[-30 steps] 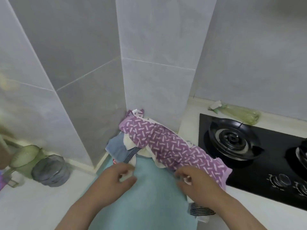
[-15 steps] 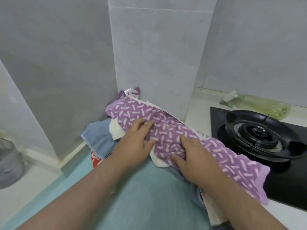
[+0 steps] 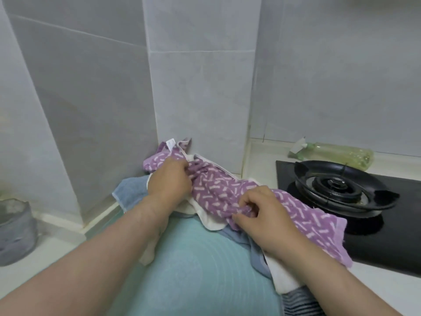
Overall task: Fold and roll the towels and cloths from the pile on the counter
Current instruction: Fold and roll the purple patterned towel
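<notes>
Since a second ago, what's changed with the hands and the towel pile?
Both hands went from the teal towel's near edge up onto the purple patterned towel. The left hand now bunches its far end near the wall, and the right hand pinches its near edge. The towel itself has not left the pile. The blue cloth, the white cloth and the stove burner are unchanged.

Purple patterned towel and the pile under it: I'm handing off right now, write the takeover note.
Left hand: gripping the purple patterned towel near its far end by the tiled wall.
Right hand: pinching the same towel nearer its middle.
The towel lies on top of the pile, over a cream cloth, a blue towel and a striped cloth; its near end drapes onto the gas hob. A teal mat covers the counter in front.
Done: no folded or rolled item in view.
Left: lift this towel out, fold, roll, then the others.
</notes>
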`<control>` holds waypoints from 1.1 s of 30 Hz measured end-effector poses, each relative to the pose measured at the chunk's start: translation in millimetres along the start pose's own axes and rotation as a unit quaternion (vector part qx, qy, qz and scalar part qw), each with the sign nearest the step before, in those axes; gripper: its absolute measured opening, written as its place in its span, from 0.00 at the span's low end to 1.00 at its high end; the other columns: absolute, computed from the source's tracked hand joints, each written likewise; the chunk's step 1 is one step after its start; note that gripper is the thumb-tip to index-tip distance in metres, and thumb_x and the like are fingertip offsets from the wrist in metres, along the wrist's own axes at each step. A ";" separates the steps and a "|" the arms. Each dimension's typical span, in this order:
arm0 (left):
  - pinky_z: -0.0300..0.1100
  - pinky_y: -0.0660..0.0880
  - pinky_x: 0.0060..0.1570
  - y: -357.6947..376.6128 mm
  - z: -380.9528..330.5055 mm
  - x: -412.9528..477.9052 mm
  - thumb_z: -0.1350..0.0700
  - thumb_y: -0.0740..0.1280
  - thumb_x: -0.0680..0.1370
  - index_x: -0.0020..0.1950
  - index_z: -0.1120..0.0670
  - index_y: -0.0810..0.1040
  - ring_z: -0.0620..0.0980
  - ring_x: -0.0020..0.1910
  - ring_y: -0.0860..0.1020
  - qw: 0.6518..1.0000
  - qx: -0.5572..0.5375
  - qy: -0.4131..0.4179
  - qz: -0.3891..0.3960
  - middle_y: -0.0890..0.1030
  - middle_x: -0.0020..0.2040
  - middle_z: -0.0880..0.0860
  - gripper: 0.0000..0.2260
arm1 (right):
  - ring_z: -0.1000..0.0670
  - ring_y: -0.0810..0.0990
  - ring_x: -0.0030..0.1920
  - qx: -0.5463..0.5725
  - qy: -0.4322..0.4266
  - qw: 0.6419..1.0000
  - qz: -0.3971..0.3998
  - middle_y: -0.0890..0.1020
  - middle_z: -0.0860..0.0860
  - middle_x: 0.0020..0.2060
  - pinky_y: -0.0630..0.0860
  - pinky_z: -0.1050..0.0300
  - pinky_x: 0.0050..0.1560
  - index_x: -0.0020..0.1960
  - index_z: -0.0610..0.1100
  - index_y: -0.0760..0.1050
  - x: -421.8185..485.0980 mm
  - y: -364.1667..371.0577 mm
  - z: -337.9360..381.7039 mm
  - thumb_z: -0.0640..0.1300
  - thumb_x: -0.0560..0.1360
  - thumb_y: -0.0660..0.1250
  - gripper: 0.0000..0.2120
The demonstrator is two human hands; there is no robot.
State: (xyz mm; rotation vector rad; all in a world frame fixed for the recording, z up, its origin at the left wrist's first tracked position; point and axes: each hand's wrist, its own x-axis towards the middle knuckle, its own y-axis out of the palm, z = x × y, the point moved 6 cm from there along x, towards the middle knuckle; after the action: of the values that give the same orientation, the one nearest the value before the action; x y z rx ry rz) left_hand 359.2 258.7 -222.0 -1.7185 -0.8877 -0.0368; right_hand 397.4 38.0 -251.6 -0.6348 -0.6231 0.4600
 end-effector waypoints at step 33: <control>0.43 0.75 0.41 -127.8 36.7 -145.3 0.62 0.63 0.78 0.61 0.56 0.78 0.53 0.35 0.78 0.898 -0.415 -0.135 0.059 0.81 0.38 0.55 0.13 | 0.42 0.84 0.47 0.410 0.140 0.889 0.146 0.85 0.39 0.47 0.80 0.50 0.51 0.50 0.39 0.82 -160.4 -6.5 158.0 0.40 0.63 0.71 0.16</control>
State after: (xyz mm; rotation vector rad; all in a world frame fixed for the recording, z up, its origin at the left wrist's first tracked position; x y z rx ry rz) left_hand 167.6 220.9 -196.0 -2.6242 -1.0481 -0.1092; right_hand 178.5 5.7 -209.3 0.0304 -0.0167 0.8326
